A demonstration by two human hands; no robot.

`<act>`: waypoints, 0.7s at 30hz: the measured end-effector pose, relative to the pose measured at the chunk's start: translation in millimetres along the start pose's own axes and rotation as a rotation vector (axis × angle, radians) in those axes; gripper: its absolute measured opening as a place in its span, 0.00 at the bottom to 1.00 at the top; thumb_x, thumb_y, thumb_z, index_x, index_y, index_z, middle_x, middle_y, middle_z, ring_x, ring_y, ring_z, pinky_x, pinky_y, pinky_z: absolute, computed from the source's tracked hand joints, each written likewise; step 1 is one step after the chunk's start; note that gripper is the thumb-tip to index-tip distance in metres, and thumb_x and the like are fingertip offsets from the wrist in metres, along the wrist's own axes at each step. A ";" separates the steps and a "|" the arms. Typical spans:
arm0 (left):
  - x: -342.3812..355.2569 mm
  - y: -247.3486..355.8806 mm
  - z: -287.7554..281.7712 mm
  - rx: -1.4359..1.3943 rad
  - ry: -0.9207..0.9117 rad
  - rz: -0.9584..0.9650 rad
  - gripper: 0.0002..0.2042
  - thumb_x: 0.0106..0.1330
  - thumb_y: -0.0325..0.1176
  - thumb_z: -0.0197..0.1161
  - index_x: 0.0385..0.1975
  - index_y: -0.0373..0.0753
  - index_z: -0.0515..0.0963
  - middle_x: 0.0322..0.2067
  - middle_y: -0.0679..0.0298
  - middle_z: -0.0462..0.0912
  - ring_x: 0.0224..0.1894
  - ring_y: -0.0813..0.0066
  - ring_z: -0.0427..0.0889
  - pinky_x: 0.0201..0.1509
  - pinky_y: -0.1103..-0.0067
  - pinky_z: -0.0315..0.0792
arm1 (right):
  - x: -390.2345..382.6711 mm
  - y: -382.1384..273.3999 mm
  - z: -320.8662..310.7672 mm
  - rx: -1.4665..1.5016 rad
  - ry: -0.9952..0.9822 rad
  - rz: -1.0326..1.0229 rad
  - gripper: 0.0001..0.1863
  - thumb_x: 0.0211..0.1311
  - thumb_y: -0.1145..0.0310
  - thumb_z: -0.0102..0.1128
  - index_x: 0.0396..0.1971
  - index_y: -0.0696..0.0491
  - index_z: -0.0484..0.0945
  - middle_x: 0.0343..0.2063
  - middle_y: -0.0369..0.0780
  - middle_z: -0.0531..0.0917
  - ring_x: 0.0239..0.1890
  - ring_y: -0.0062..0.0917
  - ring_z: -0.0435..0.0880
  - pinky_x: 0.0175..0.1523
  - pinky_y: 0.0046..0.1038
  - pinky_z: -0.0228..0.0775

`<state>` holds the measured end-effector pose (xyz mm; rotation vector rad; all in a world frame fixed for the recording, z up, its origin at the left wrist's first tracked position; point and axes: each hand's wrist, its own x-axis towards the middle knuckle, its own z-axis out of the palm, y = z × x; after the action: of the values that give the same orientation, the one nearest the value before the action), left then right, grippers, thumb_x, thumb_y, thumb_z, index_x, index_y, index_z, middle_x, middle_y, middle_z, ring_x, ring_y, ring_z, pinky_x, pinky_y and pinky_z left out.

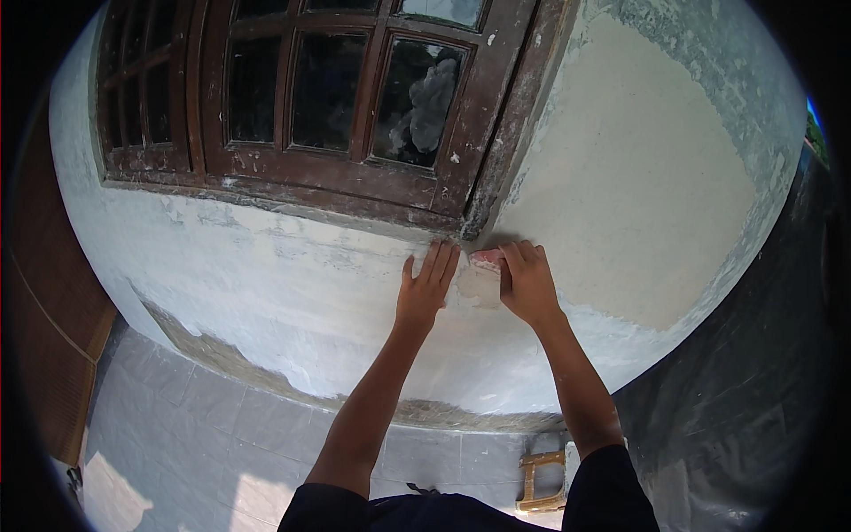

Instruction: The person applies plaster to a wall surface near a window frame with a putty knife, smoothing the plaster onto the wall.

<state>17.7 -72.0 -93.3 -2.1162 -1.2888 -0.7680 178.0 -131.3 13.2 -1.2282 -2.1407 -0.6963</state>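
My left hand (428, 282) lies against the white wall (328, 293), just under the lower right corner of the brown window frame (448, 218). Its fingers are stretched out and it grips nothing. To its right, my right hand (530, 282) pinches a small pinkish-red flat piece (486, 258), smeared with pale material, close to the wall below that same corner. Fingers cover part of the piece, so its exact kind is unclear. Beneath it the wall shows a damp-looking beige patch (480, 288).
A large beige plastered area (643, 186) spreads right of the window. Grey floor tiles (222, 412) run along the wall's foot. A small wooden stool (529, 483) stands by my right side. Dark sheeting (736, 399) covers the right; a brown woven screen (53, 328) hangs at left.
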 end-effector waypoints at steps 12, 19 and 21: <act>0.1 -2.4 -0.6 -0.026 0.011 0.012 0.58 0.33 0.52 0.76 0.69 0.48 0.51 0.68 0.70 0.54 0.70 0.74 0.52 0.65 0.65 0.57 | -5.5 0.0 4.7 0.011 0.114 0.018 0.13 0.48 0.84 0.55 0.36 0.57 0.72 0.28 0.42 0.76 0.33 0.37 0.74 0.39 0.37 0.59; 0.4 -1.6 -1.2 -0.010 -0.008 0.007 0.58 0.34 0.53 0.76 0.70 0.47 0.51 0.68 0.70 0.53 0.71 0.75 0.51 0.65 0.65 0.57 | -14.9 3.4 5.3 -0.046 0.199 0.077 0.14 0.48 0.83 0.55 0.38 0.58 0.71 0.29 0.43 0.75 0.35 0.37 0.74 0.41 0.36 0.59; -1.5 -4.1 -1.9 -0.010 -0.004 0.012 0.58 0.34 0.53 0.76 0.70 0.47 0.51 0.68 0.70 0.53 0.71 0.75 0.51 0.65 0.64 0.57 | -17.6 -2.5 15.5 -0.025 0.113 0.017 0.15 0.48 0.83 0.55 0.38 0.59 0.71 0.29 0.43 0.75 0.35 0.37 0.74 0.41 0.37 0.59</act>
<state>13.0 -72.6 -92.4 -2.1323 -1.2761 -0.7670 179.8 -132.3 -10.3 -1.1899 -2.0324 -0.7688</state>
